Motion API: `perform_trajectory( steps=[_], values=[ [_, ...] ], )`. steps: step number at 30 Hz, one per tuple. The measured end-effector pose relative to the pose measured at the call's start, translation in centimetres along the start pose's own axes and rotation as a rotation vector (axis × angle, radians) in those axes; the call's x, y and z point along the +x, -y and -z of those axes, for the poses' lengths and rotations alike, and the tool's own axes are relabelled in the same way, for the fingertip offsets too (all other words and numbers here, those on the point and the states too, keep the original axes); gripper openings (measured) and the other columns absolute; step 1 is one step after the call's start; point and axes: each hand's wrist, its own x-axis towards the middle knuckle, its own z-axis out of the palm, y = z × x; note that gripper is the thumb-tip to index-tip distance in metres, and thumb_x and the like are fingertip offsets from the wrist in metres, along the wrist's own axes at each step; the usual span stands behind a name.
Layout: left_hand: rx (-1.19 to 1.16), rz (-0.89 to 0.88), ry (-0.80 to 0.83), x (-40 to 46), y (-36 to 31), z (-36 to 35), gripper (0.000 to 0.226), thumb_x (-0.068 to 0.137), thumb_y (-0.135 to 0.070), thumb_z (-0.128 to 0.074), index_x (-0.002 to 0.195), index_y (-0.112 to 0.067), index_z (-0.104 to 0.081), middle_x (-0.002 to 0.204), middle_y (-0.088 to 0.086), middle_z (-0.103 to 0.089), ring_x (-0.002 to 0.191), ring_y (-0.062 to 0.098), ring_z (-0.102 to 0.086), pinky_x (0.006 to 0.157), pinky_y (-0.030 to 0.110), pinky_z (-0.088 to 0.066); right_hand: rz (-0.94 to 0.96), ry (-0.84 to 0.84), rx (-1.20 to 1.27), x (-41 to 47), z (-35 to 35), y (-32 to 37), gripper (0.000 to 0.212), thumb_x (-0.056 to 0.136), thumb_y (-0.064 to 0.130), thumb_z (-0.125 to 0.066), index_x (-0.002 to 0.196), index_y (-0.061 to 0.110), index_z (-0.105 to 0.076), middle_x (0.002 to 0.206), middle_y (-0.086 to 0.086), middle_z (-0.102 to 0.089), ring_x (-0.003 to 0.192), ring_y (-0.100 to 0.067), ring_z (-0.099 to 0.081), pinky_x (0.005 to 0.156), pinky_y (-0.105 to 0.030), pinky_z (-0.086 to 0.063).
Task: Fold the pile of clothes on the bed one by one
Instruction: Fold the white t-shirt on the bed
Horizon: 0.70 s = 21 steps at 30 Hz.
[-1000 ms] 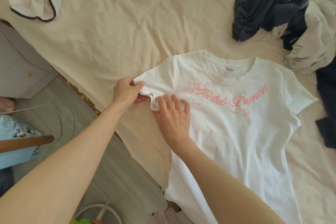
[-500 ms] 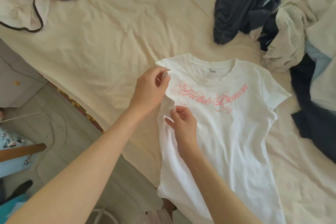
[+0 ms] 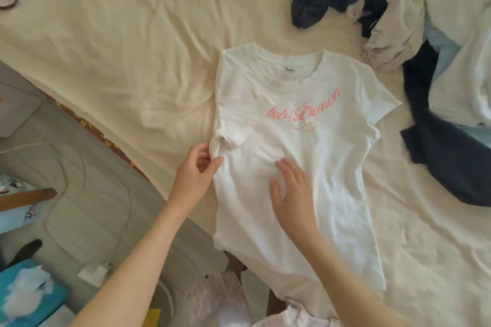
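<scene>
My left hand (image 3: pixel 198 170) pinches the folded left edge of the white T-shirt (image 3: pixel 300 167) between thumb and fingertips, just below the tucked sleeve, while my right hand (image 3: pixel 289 191) lies flat on the shirt's middle with fingers spread, pressing the cloth and gripping nothing. A second ago the left sleeve stuck out sideways in my left hand; half a second ago I was carrying it inward; now it lies folded across the chest, covering the start of the pink lettering (image 3: pixel 305 111), so only the later letters show. The shirt sits face up on the cream bed sheet (image 3: pixel 132 48), collar away from me, its hem hanging over the near edge of the bed. The right sleeve is still spread out flat, so I judge the first side fold done and the other side yet to come. The unfolded pile of clothes (image 3: pixel 398 8), dark and pale garments heaped together, waits at the far right, close beside the shirt's right shoulder, so most of the job remains ahead
</scene>
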Motion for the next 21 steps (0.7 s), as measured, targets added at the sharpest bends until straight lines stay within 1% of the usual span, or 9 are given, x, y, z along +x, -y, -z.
perform_trajectory(
  steps=[4, 7, 8, 10, 12, 15, 16, 18, 21],
  values=[
    [-0.043, 0.202, 0.144, -4.3, 3.9, -0.5, 0.017, 0.099, -0.022, -0.043, 0.101, -0.034, -0.054, 0.103, -0.009, -0.063, 0.101, 0.015, -0.061, 0.086, 0.026, -0.049, 0.112, 0.121, -0.212, -2.6, -1.2, -1.4, 0.043, 0.092, 0.017, -0.057, 0.134, 0.01, -0.051, 0.151, -0.011, -0.034, 0.142, -0.032, -0.023, 0.117, -0.047, -0.016],
    [0.012, 0.257, 0.316, -7.9, 6.2, -1.2, 0.025, 0.098, -0.016, -0.046, 0.105, -0.04, -0.05, 0.108, -0.017, -0.056, 0.112, 0.012, -0.054, 0.083, 0.012, -0.046, 0.142, 0.124, -0.245, -4.6, -1.2, -2.4, 0.044, 0.088, 0.012, -0.061, 0.131, 0.009, -0.053, 0.148, -0.014, -0.037, 0.14, -0.034, -0.027, 0.114, -0.052, -0.018],
    [0.063, 0.267, 0.328, -8.7, 6.8, -1.5, 0.025, 0.096, -0.017, -0.052, 0.111, -0.037, -0.05, 0.109, -0.014, -0.054, 0.115, 0.016, -0.051, 0.087, 0.014, -0.045, 0.154, 0.131, -0.267, -5.2, -1.1, -2.6, 0.044, 0.087, 0.01, -0.063, 0.13, 0.008, -0.054, 0.147, -0.015, -0.039, 0.139, -0.035, -0.029, 0.113, -0.053, -0.02],
    [0.207, 0.28, 0.302, -9.2, 7.3, -2.0, 0.034, 0.091, -0.022, -0.06, 0.123, -0.027, -0.049, 0.112, -0.003, -0.045, 0.118, 0.025, -0.042, 0.101, 0.035, -0.04, 0.181, 0.151, -0.315, -6.2, -0.9, -3.3, 0.043, 0.086, 0.009, -0.064, 0.128, 0.007, -0.056, 0.146, -0.016, -0.04, 0.138, -0.036, -0.03, 0.112, -0.055, -0.021],
    [0.254, 0.279, 0.214, -8.9, 6.7, -2.3, 0.031, 0.088, -0.026, -0.064, 0.116, -0.02, -0.054, 0.114, 0.0, -0.039, 0.12, 0.024, -0.035, 0.105, 0.038, -0.034, 0.204, 0.159, -0.332, -6.9, -0.5, -3.7, 0.042, 0.086, 0.008, -0.064, 0.127, 0.006, -0.057, 0.145, -0.017, -0.041, 0.138, -0.037, -0.031, 0.113, -0.055, -0.021],
    [0.129, 0.268, 0.187, -8.0, 5.3, -1.8, 0.025, 0.086, -0.032, -0.065, 0.095, -0.009, -0.059, 0.111, 0.006, -0.05, 0.109, 0.018, -0.046, 0.091, 0.031, -0.038, 0.204, 0.135, -0.319, -7.0, 0.3, -4.3, 0.039, 0.088, 0.008, -0.061, 0.127, 0.004, -0.056, 0.144, -0.016, -0.043, 0.138, -0.035, -0.032, 0.113, -0.055, -0.022],
    [0.037, 0.277, 0.213, -7.9, 4.9, -1.6, 0.029, 0.085, -0.033, -0.064, 0.097, -0.006, -0.06, 0.105, 0.008, -0.058, 0.1, 0.017, -0.053, 0.083, 0.029, -0.042, 0.186, 0.129, -0.318, -6.9, 0.6, -4.6, 0.04, 0.09, 0.009, -0.059, 0.129, 0.005, -0.055, 0.145, -0.015, -0.041, 0.139, -0.033, -0.031, 0.114, -0.055, -0.02],
    [-0.089, 0.283, 0.241, -8.6, 4.5, -1.2, 0.02, 0.087, -0.032, -0.062, 0.1, -0.018, -0.061, 0.097, -0.007, -0.067, 0.091, 0.01, -0.063, 0.074, 0.021, -0.047, 0.128, 0.126, -0.32, -6.9, 1.5, -5.3, 0.04, 0.093, 0.013, -0.054, 0.133, 0.009, -0.051, 0.148, -0.01, -0.037, 0.142, -0.028, -0.025, 0.116, -0.052, -0.014],
    [-0.025, 0.324, 0.229, -11.0, 5.7, -1.1, 0.026, 0.09, -0.027, -0.062, 0.114, -0.026, -0.052, 0.107, -0.015, -0.061, 0.094, 0.004, -0.061, 0.074, 0.019, -0.048, 0.045, 0.1, -0.317, -7.2, 3.1, -6.8, 0.041, 0.094, 0.015, -0.051, 0.135, 0.011, -0.048, 0.15, -0.008, -0.034, 0.143, -0.026, -0.022, 0.115, -0.05, -0.013]
  ],
)
